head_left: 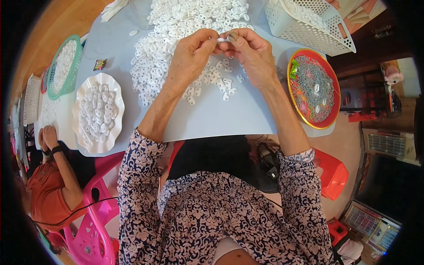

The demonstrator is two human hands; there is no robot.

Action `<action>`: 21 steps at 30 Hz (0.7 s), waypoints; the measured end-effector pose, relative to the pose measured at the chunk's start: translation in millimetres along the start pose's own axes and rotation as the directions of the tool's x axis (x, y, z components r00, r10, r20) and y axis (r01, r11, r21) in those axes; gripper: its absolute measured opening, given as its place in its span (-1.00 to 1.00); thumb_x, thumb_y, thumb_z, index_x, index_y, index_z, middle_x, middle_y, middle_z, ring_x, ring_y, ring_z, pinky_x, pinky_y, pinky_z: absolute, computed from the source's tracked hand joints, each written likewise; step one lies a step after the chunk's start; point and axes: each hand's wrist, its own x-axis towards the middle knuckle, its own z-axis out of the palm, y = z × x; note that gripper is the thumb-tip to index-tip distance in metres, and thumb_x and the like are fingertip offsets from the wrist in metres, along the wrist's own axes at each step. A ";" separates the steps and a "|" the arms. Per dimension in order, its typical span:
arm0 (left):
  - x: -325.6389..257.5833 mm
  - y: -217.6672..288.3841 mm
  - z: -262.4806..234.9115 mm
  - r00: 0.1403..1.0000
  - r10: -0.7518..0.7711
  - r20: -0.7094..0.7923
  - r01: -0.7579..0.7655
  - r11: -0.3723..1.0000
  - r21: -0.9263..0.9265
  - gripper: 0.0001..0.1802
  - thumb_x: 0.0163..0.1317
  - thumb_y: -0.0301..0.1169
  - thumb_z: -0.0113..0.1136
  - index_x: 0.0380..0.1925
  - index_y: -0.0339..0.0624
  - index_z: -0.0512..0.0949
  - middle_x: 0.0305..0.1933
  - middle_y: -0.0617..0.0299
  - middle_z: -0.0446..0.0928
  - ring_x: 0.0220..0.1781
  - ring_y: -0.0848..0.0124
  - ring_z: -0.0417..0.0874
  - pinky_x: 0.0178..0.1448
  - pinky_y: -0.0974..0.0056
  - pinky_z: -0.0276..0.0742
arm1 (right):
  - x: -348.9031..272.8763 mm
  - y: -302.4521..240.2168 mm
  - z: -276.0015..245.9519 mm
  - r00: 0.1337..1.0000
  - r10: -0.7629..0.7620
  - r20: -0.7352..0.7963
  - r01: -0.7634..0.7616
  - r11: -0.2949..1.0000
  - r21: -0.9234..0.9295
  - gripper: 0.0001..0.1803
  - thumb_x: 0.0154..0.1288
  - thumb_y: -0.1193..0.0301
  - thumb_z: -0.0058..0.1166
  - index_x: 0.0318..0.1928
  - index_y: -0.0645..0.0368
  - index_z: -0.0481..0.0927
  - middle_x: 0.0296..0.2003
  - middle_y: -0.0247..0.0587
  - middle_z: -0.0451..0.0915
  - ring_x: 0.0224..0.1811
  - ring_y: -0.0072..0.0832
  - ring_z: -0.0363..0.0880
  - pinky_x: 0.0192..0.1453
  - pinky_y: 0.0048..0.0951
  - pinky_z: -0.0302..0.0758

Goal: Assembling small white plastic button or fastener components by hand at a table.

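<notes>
White pc [222,40] is btwn hands [191,54] [255,55], nr holed ovals [152,62].

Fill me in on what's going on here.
The person's left hand and right hand hold a small white piece between them, over a heap of similar pieces on the table. A wavy-rimmed dish at left holds more white pieces; a red tray at right holds mostly thin grey ones. Farther left, a co-worker in orange sits.
</notes>
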 end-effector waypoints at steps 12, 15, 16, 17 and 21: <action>1.2 6.3 -2.7 0.971 -0.220 0.090 0.234 0.950 -0.206 -0.74 0.28 -0.43 0.02 -0.11 -0.35 0.51 -0.30 0.18 0.58 -0.23 0.46 0.55 -0.06 0.40 0.45 | -4.3 -4.1 -5.5 0.997 -0.075 0.026 0.079 0.956 -0.284 -0.77 0.34 0.47 0.00 -0.06 0.27 0.61 -0.39 -0.35 0.58 -0.40 -0.66 0.46 -0.27 -0.61 0.44; 1.2 3.6 -4.7 0.972 -0.227 0.061 0.235 0.919 -0.317 -0.74 0.26 -0.41 0.04 -0.17 -0.40 0.54 -0.35 0.16 0.59 -0.32 0.49 0.53 -0.17 0.43 0.45 | -4.9 -7.3 1.3 0.991 -0.123 0.059 0.136 0.913 -0.384 -0.78 0.27 0.56 -0.01 -0.11 0.28 0.63 -0.43 -0.36 0.58 -0.46 -0.68 0.43 -0.33 -0.63 0.45; 0.5 7.3 -5.1 0.967 -0.246 0.059 0.252 0.913 -0.320 -0.74 0.26 -0.41 0.03 -0.17 -0.40 0.53 -0.35 0.16 0.59 -0.32 0.49 0.53 -0.17 0.43 0.45 | -4.5 -7.2 0.6 0.991 -0.123 0.060 0.137 0.913 -0.384 -0.78 0.27 0.56 -0.01 -0.11 0.28 0.63 -0.43 -0.36 0.58 -0.46 -0.68 0.43 -0.33 -0.63 0.45; 0.1 9.4 -5.6 0.962 -0.266 0.057 0.269 0.907 -0.324 -0.73 0.26 -0.40 0.03 -0.17 -0.40 0.53 -0.36 0.16 0.58 -0.32 0.49 0.53 -0.17 0.42 0.45 | -3.7 -6.9 -0.9 0.989 -0.133 0.070 0.150 0.903 -0.403 -0.78 0.27 0.56 -0.01 -0.11 0.27 0.63 -0.43 -0.37 0.58 -0.46 -0.68 0.43 -0.33 -0.63 0.44; 1.7 1.2 -9.3 0.965 -0.244 0.100 0.264 0.909 -0.323 -0.73 0.26 -0.39 0.03 -0.17 -0.39 0.54 -0.38 0.17 0.57 -0.32 0.48 0.53 -0.17 0.42 0.46 | -3.4 -8.6 -2.0 0.982 -0.156 0.108 0.189 0.861 -0.472 -0.77 0.26 0.57 0.00 -0.10 0.24 0.63 -0.44 -0.40 0.58 -0.44 -0.70 0.44 -0.32 -0.64 0.43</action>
